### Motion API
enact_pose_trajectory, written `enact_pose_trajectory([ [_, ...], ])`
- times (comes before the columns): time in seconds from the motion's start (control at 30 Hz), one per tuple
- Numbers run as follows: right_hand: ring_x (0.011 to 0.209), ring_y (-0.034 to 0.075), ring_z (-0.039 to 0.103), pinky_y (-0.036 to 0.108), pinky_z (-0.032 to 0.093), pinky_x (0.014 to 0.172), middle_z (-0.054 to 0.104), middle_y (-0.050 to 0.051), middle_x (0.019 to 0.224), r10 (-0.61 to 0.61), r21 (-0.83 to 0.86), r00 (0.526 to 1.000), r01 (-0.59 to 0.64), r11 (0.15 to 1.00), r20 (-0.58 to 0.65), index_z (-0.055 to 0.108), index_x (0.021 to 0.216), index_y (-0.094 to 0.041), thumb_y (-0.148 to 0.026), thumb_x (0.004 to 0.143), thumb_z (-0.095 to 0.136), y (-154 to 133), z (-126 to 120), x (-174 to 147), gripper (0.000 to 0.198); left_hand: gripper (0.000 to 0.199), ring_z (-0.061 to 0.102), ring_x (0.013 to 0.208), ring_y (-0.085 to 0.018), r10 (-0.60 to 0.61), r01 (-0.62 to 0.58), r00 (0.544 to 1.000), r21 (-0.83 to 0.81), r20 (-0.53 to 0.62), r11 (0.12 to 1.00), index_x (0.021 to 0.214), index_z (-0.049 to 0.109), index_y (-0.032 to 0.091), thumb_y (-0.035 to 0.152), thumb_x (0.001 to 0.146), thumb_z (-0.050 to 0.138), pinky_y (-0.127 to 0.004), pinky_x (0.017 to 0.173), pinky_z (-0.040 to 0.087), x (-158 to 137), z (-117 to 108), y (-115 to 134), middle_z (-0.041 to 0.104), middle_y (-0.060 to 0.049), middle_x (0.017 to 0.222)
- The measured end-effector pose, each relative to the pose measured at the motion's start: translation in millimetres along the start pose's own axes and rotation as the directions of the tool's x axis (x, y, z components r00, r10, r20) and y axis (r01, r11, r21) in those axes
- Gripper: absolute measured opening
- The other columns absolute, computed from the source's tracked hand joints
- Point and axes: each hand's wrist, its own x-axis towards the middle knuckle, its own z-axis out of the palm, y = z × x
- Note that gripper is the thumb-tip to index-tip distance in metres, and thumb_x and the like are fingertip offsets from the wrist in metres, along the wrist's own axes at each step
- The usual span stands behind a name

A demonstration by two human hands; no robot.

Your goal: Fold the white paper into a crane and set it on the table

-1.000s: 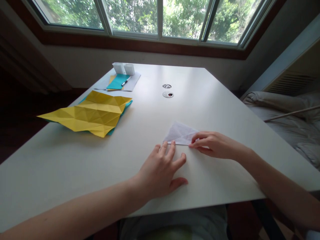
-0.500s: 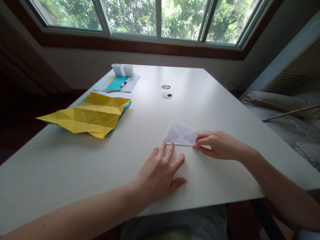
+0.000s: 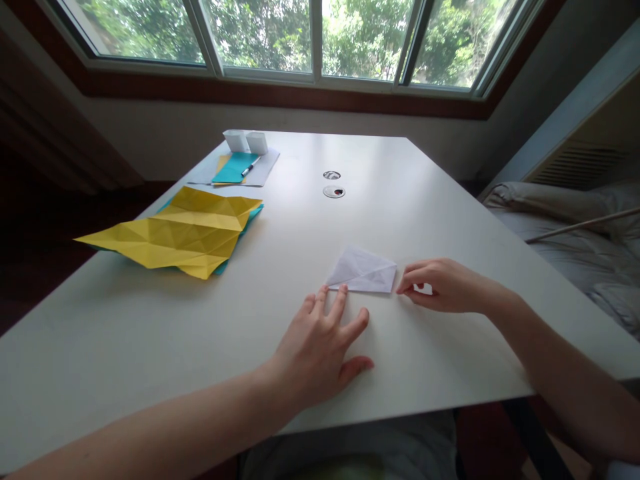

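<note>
1 folded white paper [image 3: 367,270], 2 white containers [image 3: 257,143], 1 pen [image 3: 250,167].

We see a creased yellow sheet [image 3: 185,230] lying over a teal sheet [image 3: 255,213] on the white table [image 3: 425,220]. Farther back, we spot a pen [image 3: 251,167] along the edge of smaller teal paper [image 3: 231,169], two white containers [image 3: 257,143] and, beyond, a window [image 3: 367,40].

The forearms [image 3: 200,415] are bare and the clothing [image 3: 350,443] greyish.
</note>
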Motion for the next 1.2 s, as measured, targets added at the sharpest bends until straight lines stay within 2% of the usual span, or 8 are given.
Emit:
enact_pose_trajectory([
  [0.13,0.088,0.017,0.058,0.027,0.045,0.075,0.065,0.006,0.096,-0.076,-0.034,0.986,0.072,0.997,-0.151,0.065,0.095,-0.021,-0.02,0.083,0.05,5.2,6.9,5.1,0.019,0.06,0.037,0.122,-0.04,0.037,-0.037,0.999,-0.004,-0.008,0.999,0.129,0.039,0.022,0.06,0.083,0.033,-0.052,0.093,0.034,2.6,1.2,-7.0,0.038,-0.019,0.136],
  [0.27,0.102,0.019,0.053,0.034,0.042,0.088,0.058,0.008,0.112,-0.194,0.0,0.975,0.195,0.981,-0.108,0.064,0.102,-0.024,-0.022,0.084,0.051,-0.9,15.1,7.5,0.022,0.061,0.033,0.126,-0.036,-0.014,0.014,1.0,0.002,-0.019,1.0,0.135,0.032,0.017,0.055,0.087,0.03,-0.049,0.094,0.035,9.4,2.2,-19.6,0.04,-0.017,0.135],
  [0.4,0.107,0.019,0.049,0.037,0.038,0.093,0.054,0.008,0.114,-0.226,0.057,0.969,0.232,0.971,-0.099,0.065,0.101,-0.027,-0.026,0.085,0.052,-20.5,20.2,7.1,0.021,0.053,0.034,0.126,-0.031,-0.004,0.003,0.999,-0.009,-0.036,1.0,0.124,0.043,0.009,0.048,0.091,0.028,-0.044,0.097,0.036,17.4,0.9,-32.2,0.046,-0.017,0.13],
  [0.53,0.099,0.018,0.052,0.036,0.038,0.091,0.059,0.006,0.106,-0.267,0.096,0.96,0.275,0.957,-0.091,0.063,0.105,-0.027,-0.03,0.086,0.051,-31.4,22.9,8.2,0.022,0.036,0.042,0.12,-0.025,0.062,-0.064,0.997,-0.043,-0.042,0.997,0.11,0.052,0.013,0.037,0.093,0.031,-0.04,0.096,0.038,22.7,-1.0,-41.0,0.052,-0.013,0.124],
  [0.63,0.092,0.018,0.054,0.034,0.041,0.084,0.063,0.007,0.097,-0.072,0.107,0.972,0.098,0.989,-0.224,0.064,0.099,-0.021,-0.031,0.088,0.047,-23.3,25.4,11.6,0.022,0.029,0.046,0.115,-0.024,0.077,-0.08,0.995,-0.052,-0.058,0.995,0.104,0.054,0.016,0.034,0.092,0.035,-0.04,0.093,0.04,24.2,-0.9,-43.8,0.054,-0.01,0.12],
  [0.77,0.094,0.022,0.054,0.037,0.041,0.084,0.063,0.009,0.101,0.25,0.103,0.917,-0.229,0.968,-0.312,0.058,0.108,-0.018,-0.035,0.088,0.044,-7.9,32.6,18.0,0.03,0.03,0.045,0.114,-0.026,0.065,-0.068,0.995,-0.043,-0.072,0.997,0.1,0.055,0.017,0.039,0.091,0.037,-0.041,0.09,0.041,23.6,0.6,-43.3,0.051,-0.013,0.123],
  [1.0,0.069,0.016,0.055,0.027,0.04,0.062,0.061,0.002,0.076,0.403,0.177,0.871,-0.366,0.914,-0.28,0.057,0.083,-0.018,-0.043,0.077,0.056,-10.0,39.1,24.7,0.025,0.029,0.044,0.115,-0.028,0.054,-0.055,0.997,-0.026,-0.059,0.998,0.104,0.055,0.021,0.041,0.089,0.04,-0.044,0.088,0.04,19.4,-2.1,-36.0,0.048,-0.014,0.124],
  [1.2,0.06,0.013,0.051,0.023,0.034,0.055,0.058,-0.001,0.064,0.45,0.195,0.873,-0.416,0.888,-0.188,0.057,0.072,-0.02,-0.039,0.076,0.056,-15.7,39.0,27.1,0.019,0.031,0.045,0.11,-0.028,0.087,-0.087,0.996,-0.004,-0.009,0.996,0.105,0.053,0.02,0.042,0.088,0.04,-0.044,0.088,0.038,18.3,-9.6,-30.3,0.052,-0.012,0.117],
])
